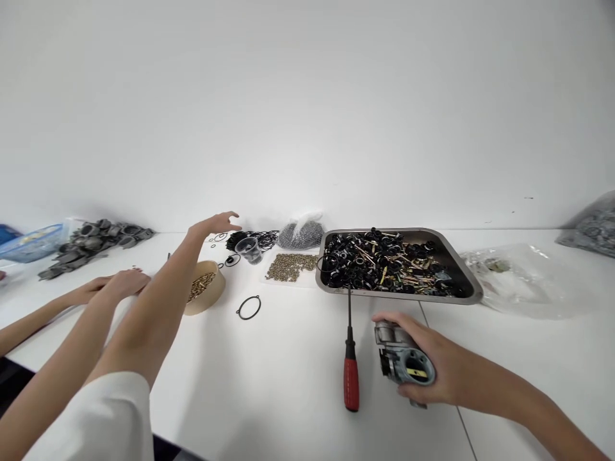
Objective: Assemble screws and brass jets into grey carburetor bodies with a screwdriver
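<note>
Currently, right hand [442, 363] grasps carburetor [402, 355] beside screwdriver [351, 379]; left hand [216, 223], fingers [233, 226] released and parted, hovers near black rings [236, 241].

No text, label, brand, number or sign legible in this view. Red-and-black-handled screwdriver with thin dark metal shaft [350, 351]: any lettering on the grip too small to read. Grey cast-metal body with round bore [396, 353]: any cast marking unresolved. Small dark marks [528, 198] on the plain white wall [336, 115]: form no readable characters.
</note>
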Demonstrator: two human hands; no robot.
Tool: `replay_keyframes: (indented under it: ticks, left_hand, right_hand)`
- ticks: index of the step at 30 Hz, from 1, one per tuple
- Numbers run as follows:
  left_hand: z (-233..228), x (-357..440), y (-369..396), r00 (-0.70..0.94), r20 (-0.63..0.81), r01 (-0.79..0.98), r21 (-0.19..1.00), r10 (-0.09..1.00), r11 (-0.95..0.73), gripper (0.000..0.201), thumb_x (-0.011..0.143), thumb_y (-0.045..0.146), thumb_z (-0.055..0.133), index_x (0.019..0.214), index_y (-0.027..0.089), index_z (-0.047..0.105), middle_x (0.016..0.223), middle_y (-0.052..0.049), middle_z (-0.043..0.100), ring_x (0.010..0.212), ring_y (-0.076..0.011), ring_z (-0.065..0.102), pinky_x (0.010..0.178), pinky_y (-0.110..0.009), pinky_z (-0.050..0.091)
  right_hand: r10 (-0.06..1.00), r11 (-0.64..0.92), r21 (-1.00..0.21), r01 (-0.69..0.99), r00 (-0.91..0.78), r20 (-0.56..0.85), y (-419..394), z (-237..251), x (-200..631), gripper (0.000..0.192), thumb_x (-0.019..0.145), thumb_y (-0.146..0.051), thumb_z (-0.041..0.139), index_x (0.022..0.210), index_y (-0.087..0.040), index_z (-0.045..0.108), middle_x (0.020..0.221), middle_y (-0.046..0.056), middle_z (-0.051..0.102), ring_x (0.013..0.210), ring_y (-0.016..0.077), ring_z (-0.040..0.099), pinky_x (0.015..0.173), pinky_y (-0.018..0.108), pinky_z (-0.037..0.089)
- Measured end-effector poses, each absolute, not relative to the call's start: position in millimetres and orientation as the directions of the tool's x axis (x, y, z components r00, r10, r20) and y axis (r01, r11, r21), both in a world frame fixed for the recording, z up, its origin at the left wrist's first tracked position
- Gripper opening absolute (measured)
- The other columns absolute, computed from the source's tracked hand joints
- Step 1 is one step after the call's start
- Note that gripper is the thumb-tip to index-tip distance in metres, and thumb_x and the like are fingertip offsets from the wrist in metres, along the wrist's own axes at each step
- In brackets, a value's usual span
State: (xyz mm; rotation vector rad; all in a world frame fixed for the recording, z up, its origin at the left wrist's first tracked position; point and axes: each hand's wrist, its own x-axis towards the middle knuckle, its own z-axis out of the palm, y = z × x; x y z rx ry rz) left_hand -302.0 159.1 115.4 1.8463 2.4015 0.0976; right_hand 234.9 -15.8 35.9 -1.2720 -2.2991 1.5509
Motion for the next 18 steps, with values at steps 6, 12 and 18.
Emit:
replay_keyframes:
  ticks: [6, 12, 18]
  left_hand:
    - [104.8, -219.3, 20.1, -0.093, 0.213, 0.963, 0.268, 0.973, 0.033, 0.038, 0.088, 0.047, 0.045, 0.113, 0.023, 0.06, 0.101, -0.006, 0.067, 0.084, -0.0184, 0.061, 0.073, -0.029, 0.048]
    - [34.8, -168.5, -63.0, -0.079, -0.075, 0.969, 0.228, 0.994, 0.094, 0.021, 0.076, 0.038, 0.059, 0.089, 0.022, 0.061, 0.09, -0.005, 0.063, 0.074, -0.0182, 0.056, 0.065, -0.031, 0.04]
    - [24.9, -169.1, -43.7, -0.05, -0.124, 0.971, 0.227, 0.991, 0.078, 0.008, 0.068, 0.021, 0.056, 0.064, 0.019, 0.049, 0.07, -0.003, 0.056, 0.06, -0.0144, 0.047, 0.055, -0.028, 0.032]
  right_hand:
    - [0.714, 0.151, -0.814, 0.561, -0.632, -0.303, -22.4, 31.7, 235.8, 0.077, 0.074, -0.039, 0.068, 0.142, -0.038, 0.031, 0.125, 0.004, 0.054, 0.105, 0.0241, 0.06, 0.086, 0.032, 0.052]
    - [0.71, 0.19, -0.823, 0.536, -0.654, -0.261, -26.5, 27.7, 238.0, 0.079, 0.073, -0.043, 0.069, 0.142, -0.036, 0.031, 0.125, 0.005, 0.055, 0.104, 0.0246, 0.061, 0.084, 0.032, 0.053]
    - [0.67, 0.258, -0.812, 0.524, -0.702, -0.241, -25.8, 35.7, 243.8, 0.083, 0.072, -0.046, 0.071, 0.144, -0.034, 0.032, 0.135, 0.006, 0.049, 0.108, 0.0253, 0.059, 0.086, 0.031, 0.052]
